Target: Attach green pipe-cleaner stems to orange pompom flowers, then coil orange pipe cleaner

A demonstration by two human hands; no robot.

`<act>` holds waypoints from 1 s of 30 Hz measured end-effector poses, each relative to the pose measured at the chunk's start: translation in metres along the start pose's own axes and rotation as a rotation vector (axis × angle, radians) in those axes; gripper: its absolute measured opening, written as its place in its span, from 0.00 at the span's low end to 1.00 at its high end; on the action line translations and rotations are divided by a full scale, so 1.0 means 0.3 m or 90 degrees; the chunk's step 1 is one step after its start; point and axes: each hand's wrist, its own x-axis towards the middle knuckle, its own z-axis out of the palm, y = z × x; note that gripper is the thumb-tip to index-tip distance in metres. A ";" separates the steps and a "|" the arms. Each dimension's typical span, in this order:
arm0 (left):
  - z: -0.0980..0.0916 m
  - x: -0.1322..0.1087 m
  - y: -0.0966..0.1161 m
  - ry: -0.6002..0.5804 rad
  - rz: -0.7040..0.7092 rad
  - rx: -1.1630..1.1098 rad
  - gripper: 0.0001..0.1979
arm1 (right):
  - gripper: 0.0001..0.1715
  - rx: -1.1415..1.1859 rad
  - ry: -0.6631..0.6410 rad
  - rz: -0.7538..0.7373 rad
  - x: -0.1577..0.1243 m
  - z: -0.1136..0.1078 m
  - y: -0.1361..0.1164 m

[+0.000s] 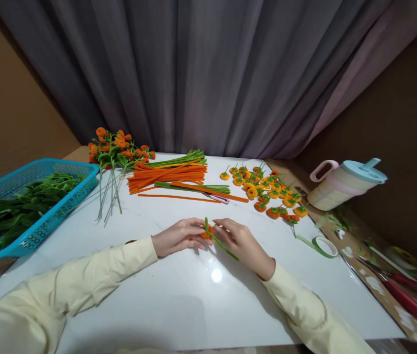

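Note:
Between my two hands, just above the white board, is a small orange pipe-cleaner flower (205, 235). My left hand (179, 237) grips it from the left with thumb and fingers. A green pipe cleaner (225, 248) runs across the flower, one end sticking up and the other slanting down to the right. My right hand (238, 241) has its fingers closed around that green piece beside the flower; the exact pinch is partly hidden. Beyond my hands lie a pile of orange pipe cleaners (167, 176) and green pipe cleaners (186, 159).
Orange flowers on stems (116, 147) lie at the back left, near a blue basket (41, 233) of green leaves. Several yellow and orange flower heads (271, 189) spread right of centre. Green tape (325, 247), a tumbler (344, 184) and red-handled pliers (411, 300) are at the right.

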 end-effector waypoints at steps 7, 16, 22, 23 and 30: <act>0.010 -0.001 -0.014 0.038 0.068 0.017 0.14 | 0.16 0.274 -0.178 0.209 0.000 -0.024 0.008; 0.000 0.001 0.011 -0.054 -0.029 0.082 0.17 | 0.13 0.241 -0.164 0.126 0.007 -0.048 0.020; -0.006 0.001 0.009 -0.076 -0.035 0.090 0.15 | 0.12 0.153 -0.086 0.056 0.003 -0.048 0.028; -0.009 0.001 0.009 -0.065 -0.035 0.077 0.15 | 0.14 0.129 -0.036 0.029 0.003 -0.046 0.035; -0.033 0.019 0.022 0.030 0.000 -0.055 0.13 | 0.28 0.011 0.072 0.089 0.012 -0.007 0.090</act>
